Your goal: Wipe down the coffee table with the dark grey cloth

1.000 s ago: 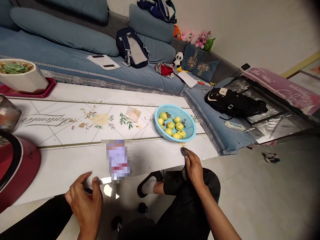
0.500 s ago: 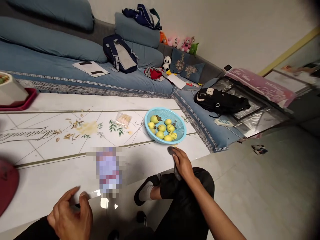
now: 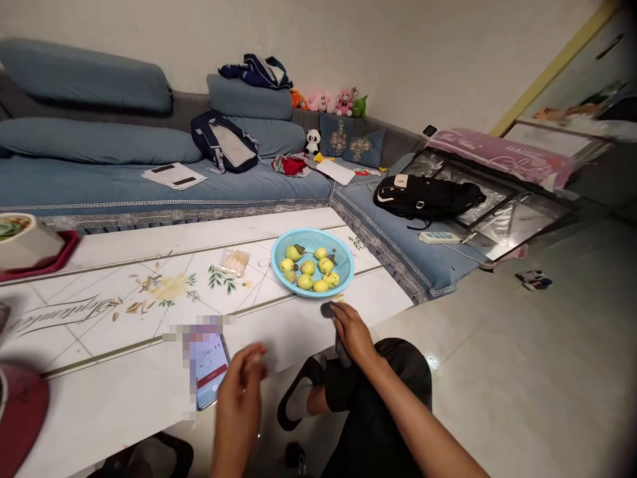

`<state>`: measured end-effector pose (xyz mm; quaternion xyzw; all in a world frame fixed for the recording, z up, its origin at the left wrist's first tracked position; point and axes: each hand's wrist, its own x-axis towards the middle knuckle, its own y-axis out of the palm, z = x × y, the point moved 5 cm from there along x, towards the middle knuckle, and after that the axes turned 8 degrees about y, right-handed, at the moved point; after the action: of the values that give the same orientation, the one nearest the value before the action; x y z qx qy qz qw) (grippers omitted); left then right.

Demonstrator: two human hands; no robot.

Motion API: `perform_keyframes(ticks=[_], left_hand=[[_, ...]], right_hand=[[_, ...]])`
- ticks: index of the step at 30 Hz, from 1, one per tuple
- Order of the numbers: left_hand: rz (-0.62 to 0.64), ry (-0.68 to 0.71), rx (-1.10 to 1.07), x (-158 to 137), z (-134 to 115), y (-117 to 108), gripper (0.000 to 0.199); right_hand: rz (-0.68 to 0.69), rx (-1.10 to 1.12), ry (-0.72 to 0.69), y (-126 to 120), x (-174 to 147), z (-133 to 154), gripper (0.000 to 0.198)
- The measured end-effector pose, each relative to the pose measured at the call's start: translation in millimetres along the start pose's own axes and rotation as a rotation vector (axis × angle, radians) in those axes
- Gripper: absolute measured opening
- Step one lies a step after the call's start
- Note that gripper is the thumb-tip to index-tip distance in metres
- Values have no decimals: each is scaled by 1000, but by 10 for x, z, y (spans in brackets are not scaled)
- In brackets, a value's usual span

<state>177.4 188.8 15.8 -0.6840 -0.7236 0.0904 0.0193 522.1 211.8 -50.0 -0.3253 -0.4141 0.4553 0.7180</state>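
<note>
Left hand point(image 3: 241, 385) is raised at the counter's near edge, just right of the phone, with its fingers loosely curled and nothing visible in it; whether thumb and fingertips meet cannot be told. Right hand point(image 3: 355, 335) is closed around a dark grey item point(image 3: 328, 309), one end of which pokes out past the fingertips towards the counter, while the rest hangs below the palm above a black-trousered leg point(image 3: 381, 385). What the item is cannot be made out.

On the near side of the counter point(image 3: 124, 392) lies the phone point(image 3: 212, 365), its upper part blurred out, and at the left edge stands a red container point(image 3: 22, 405), partly cut off. Just beyond the right hand, a blue basket point(image 3: 318, 239) holds yellow-green fruit point(image 3: 308, 267). Left of it lie a clear packet of thin sticks point(image 3: 235, 263) and some scattered husks point(image 3: 141, 307). Farther left, a pale planter point(image 3: 30, 245) sits in a dark pink tray point(image 3: 67, 249).

Behind the counter runs a blue sofa point(image 3: 94, 182), bearing papers point(image 3: 174, 175), a backpack point(image 3: 233, 146) and a toy panda point(image 3: 312, 142).
</note>
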Motion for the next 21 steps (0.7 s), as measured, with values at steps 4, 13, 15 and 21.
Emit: perform_keyframes(ticks=[4,13,15,21], left_hand=[[226,-260,-429,508,-199,945,79],[143,-410,-647,1211,-207,1807,51],[123,-411,-638,1321,-199,1853,47],[38,-403,-629,1995,-372,2024,46]], right_hand=[[-63,-28,122,-5,482,-57,39],[65,73,-129,54,56,-272,46],[14,51,-12,-36,358,-491,46],[-33,47,24,258,539,36,48]])
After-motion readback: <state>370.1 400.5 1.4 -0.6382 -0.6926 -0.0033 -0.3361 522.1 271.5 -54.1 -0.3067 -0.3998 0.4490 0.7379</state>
